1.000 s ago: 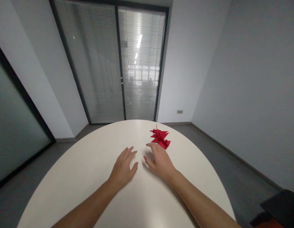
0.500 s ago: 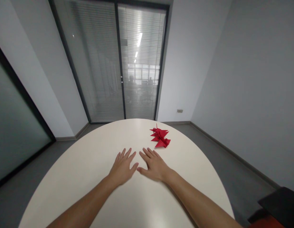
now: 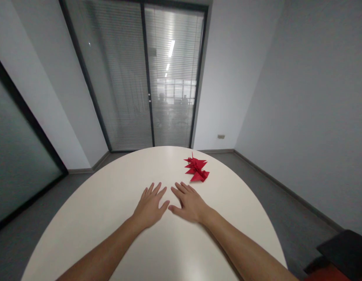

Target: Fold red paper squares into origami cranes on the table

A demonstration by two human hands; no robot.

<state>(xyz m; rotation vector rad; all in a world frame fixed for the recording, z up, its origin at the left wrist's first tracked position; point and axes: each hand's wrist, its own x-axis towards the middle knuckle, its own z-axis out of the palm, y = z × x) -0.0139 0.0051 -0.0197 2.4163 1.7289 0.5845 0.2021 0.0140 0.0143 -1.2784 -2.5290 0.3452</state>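
Both of my hands lie flat on a white oval table (image 3: 116,187), palms down and fingers spread. My left hand (image 3: 149,207) and my right hand (image 3: 189,203) rest side by side, thumbs almost touching. Neither holds anything. A small pile of red folded paper figures (image 3: 196,170) sits on the table just beyond my right hand, a short gap from its fingertips.
Glass sliding doors with closed blinds (image 3: 146,78) stand behind the table. Grey walls close in on the right and left. A dark chair or seat with a red part (image 3: 339,253) shows at the lower right corner.
My right hand pulled back from the red paper pile and settled flat beside my left hand. The left hand barely moved. The pile stayed in place.
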